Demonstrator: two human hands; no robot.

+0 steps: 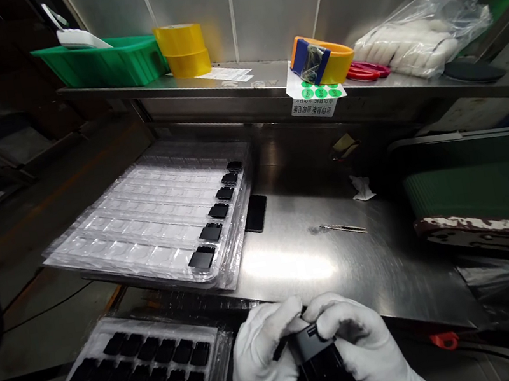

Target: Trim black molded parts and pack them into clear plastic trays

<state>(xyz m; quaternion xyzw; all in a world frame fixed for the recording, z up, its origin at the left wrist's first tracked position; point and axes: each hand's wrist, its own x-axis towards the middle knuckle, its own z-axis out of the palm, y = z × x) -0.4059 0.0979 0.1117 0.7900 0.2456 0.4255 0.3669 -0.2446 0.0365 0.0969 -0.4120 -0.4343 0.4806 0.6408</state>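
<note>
- Left hand (pixel 262 360) and right hand (pixel 363 344) curl closed around a black part (pixel 307 346).
- Tweezers (pixel 343 228) lie on the worktop (pixel 393 271) beyond.
- Phone (pixel 257 212) sits beside clear trays (pixel 150 204).

A small black rectangular plastic part (pixel 305 346) with a smooth, faintly shiny face is held between the fingers of the left hand (pixel 264 356) and right hand (pixel 362 334), near the bottom centre. A small dark slot marks its upper edge; its lower end fades into dark background.
</note>
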